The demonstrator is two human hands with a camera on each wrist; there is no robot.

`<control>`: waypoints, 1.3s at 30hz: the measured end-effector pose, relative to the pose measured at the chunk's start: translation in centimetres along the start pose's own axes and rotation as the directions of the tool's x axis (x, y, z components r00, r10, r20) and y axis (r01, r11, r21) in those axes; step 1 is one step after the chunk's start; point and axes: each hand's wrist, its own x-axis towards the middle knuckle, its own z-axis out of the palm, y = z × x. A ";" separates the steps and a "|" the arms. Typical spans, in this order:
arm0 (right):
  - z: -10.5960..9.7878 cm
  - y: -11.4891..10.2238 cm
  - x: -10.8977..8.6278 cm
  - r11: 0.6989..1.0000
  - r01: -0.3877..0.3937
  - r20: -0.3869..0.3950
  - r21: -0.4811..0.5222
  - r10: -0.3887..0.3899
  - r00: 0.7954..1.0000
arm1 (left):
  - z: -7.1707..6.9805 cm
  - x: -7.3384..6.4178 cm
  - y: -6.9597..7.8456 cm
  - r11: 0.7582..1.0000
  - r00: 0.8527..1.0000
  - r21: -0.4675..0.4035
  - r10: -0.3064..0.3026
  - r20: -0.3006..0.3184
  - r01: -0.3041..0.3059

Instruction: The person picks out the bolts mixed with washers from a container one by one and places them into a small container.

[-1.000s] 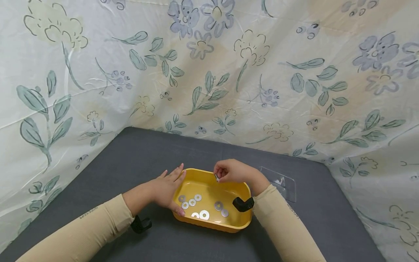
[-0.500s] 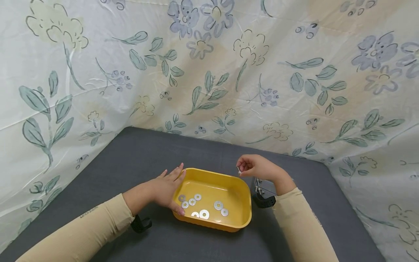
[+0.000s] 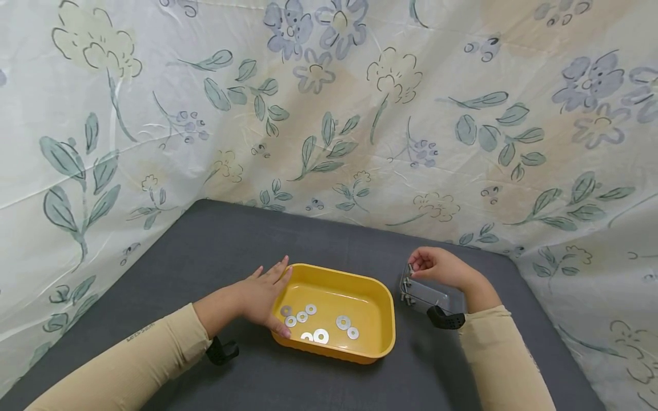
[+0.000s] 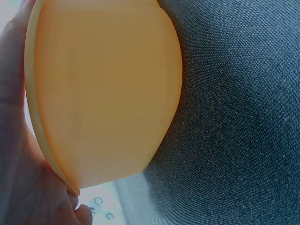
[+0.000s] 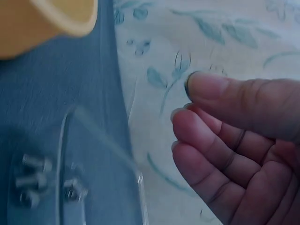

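A yellow plastic tray (image 3: pixel 336 353) holds several flat metal washers (image 3: pixel 321 337), scattered over its floor. My left hand (image 3: pixel 259 297) rests on the tray's left end, fingers straight and spread, thumb over the rim. In the left wrist view that hand lies along the tray's edge (image 4: pixel 30 89). My right hand (image 3: pixel 444 267) pinches a small metal bolt (image 3: pixel 410 268) between thumb and fingertips; in the right wrist view only a dark sliver shows by the thumb. Directly below is a clear plastic box (image 3: pixel 432 294), with several metal bolts (image 3: pixel 408 298) at its left end.
Dark grey cloth (image 3: pixel 267 234) covers the table. A floral curtain (image 3: pixel 329 137) closes off the back and sides. The clear box stands just right of the tray, partly hidden by my right wrist and its black camera mount (image 3: pixel 445 318).
My right hand has moved right, from above the tray to above the clear box, carrying the bolt. My left hand and the tray have stayed in place.
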 end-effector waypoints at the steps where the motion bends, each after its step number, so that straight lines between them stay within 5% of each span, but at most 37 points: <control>1: -0.1 0.3 -0.2 1.000 -0.017 -0.005 -0.001 0.017 1.000 | 0.0 0.0 0.0 1.000 1.000 0.000 -0.001 -0.001 0.001; 26: -0.2 4.1 -0.7 0.991 -0.135 -0.010 0.023 0.136 0.991 | 0.1 0.1 -0.2 1.000 1.000 0.002 -0.014 0.014 0.014; 39: 0.1 4.7 -0.2 0.992 -0.126 -0.020 0.004 0.126 0.992 | 0.1 0.1 -0.2 1.000 1.000 0.000 -0.009 0.019 0.009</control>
